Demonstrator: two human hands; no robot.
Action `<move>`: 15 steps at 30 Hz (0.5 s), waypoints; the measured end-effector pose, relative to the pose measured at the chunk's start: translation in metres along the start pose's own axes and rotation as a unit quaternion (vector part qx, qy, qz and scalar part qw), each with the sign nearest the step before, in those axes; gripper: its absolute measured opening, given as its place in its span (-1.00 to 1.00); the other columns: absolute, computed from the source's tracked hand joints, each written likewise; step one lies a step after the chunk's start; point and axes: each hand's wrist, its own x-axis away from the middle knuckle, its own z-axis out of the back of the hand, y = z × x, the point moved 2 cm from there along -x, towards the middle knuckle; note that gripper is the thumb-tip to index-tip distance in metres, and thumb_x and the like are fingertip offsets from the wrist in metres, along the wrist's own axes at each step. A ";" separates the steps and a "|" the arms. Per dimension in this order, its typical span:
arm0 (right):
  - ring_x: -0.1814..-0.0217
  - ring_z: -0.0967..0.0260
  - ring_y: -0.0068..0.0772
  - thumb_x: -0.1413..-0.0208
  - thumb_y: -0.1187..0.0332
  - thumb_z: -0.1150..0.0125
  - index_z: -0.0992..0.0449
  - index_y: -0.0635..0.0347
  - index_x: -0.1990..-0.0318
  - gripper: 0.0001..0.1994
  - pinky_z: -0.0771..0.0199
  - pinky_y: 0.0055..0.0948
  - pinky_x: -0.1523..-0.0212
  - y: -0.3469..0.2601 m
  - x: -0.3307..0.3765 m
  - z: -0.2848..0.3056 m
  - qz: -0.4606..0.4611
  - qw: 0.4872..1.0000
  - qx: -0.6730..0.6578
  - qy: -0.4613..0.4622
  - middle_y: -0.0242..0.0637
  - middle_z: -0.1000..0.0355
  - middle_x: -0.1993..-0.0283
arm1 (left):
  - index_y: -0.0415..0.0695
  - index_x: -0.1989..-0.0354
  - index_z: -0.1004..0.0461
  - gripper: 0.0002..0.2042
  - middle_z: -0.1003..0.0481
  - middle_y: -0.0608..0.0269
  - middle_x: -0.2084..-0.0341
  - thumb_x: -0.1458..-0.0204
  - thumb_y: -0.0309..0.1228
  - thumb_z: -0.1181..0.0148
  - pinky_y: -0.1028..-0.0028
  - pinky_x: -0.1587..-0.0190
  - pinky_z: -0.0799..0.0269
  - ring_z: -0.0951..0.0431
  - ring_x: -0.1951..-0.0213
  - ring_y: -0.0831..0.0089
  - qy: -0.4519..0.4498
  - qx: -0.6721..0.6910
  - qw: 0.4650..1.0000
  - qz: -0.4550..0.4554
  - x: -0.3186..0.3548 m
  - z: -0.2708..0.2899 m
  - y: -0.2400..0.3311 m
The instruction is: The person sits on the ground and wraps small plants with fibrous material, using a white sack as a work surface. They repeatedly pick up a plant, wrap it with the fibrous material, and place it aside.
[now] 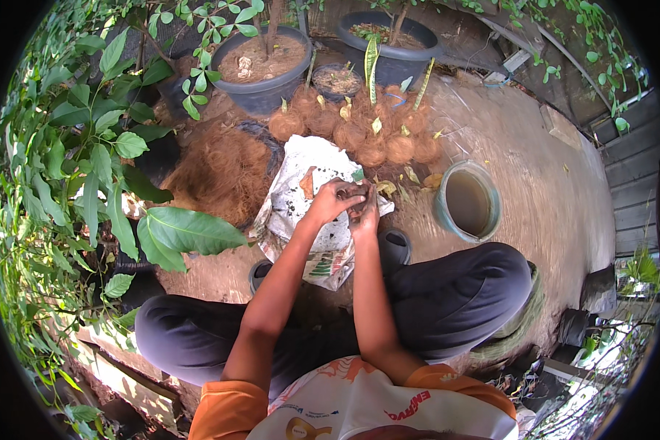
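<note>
My left hand (335,198) and my right hand (365,213) meet over a white printed sack (301,180) spread on the ground in front of my knees. Both hands press together around a small dark clump (356,203), likely soil or fibre; what it is exactly is hard to tell. Just beyond the sack lies a row of several round brown fibre balls (359,136), some with small green and yellow shoots sticking out.
A heap of brown coconut fibre (224,172) lies left of the sack. A bucket of murky water (468,202) stands at the right. Two dark potted plants (264,70) (392,48) stand behind. Leafy shrubs (88,161) crowd the left. My legs are crossed in dark trousers.
</note>
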 end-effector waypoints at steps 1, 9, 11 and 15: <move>0.24 -0.47 -0.53 -0.33 0.03 0.11 -0.36 0.10 -0.11 -0.60 -0.45 -0.64 0.45 -0.004 0.002 0.001 0.011 0.999 0.016 0.028 -0.40 -0.47 0.18 | -0.20 0.16 -0.59 -0.52 -0.55 -0.06 0.18 0.10 -0.03 -0.36 0.23 -0.03 -0.39 -0.51 0.03 0.08 -0.039 0.030 0.999 0.003 0.000 -0.003 0.004; 0.58 -0.19 -0.81 -0.24 0.16 -0.13 -0.50 0.03 0.04 -0.76 -0.05 -0.75 0.71 -0.007 0.025 -0.039 -0.019 0.994 0.097 0.045 -0.60 -0.43 0.34 | -0.37 0.15 -0.47 -0.37 -0.53 -0.04 0.33 -0.14 0.13 -0.03 0.28 0.05 -0.40 -0.55 0.20 0.21 0.081 0.112 0.979 0.150 -0.010 -0.010 0.008; 0.39 -0.24 -0.78 -0.26 -0.04 0.00 -0.39 0.05 -0.12 -0.56 -0.20 -0.70 0.54 -0.009 0.034 -0.048 -0.016 0.991 0.128 0.027 -0.54 -0.40 0.17 | -0.32 0.00 -0.35 -0.33 -0.48 -0.06 0.20 -0.09 0.15 -0.09 0.30 -0.01 -0.38 -0.50 0.09 0.21 0.081 0.179 0.967 0.162 -0.008 -0.016 0.011; -0.18 0.01 -0.49 -0.26 -0.23 0.27 -0.03 0.08 -0.33 -0.32 -0.03 -0.45 -0.06 -0.011 0.041 -0.056 0.016 0.990 0.139 0.013 -0.32 -0.05 -0.24 | -0.35 -0.10 -0.29 -0.30 -0.43 -0.09 0.03 -0.02 0.05 -0.23 0.33 -0.08 -0.35 -0.44 -0.01 0.24 0.046 0.295 0.944 0.137 -0.001 -0.017 0.017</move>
